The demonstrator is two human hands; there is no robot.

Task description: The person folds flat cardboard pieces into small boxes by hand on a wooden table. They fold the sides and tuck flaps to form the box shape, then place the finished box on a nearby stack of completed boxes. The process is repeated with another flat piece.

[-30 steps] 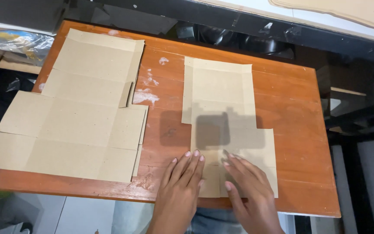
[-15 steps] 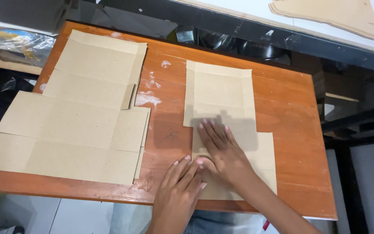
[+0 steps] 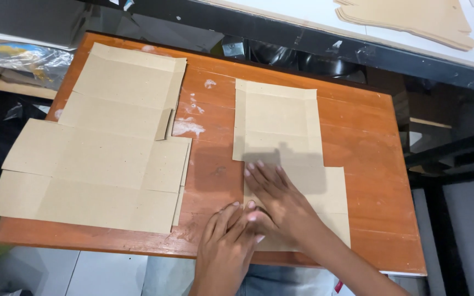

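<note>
Currently your right hand (image 3: 274,198) lies flat, fingers spread, pinning the folded cardboard blank (image 3: 286,148) to the orange table (image 3: 368,142); your left hand (image 3: 227,237), also flat and gripping nothing, steadies its near edge beside the thumb, evidently to set a crease

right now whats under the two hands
Both the left hand and right hand press flat on the folded cardboard sheet, which lies on the orange wooden table. The cardboard beneath the palms is covered.
</note>
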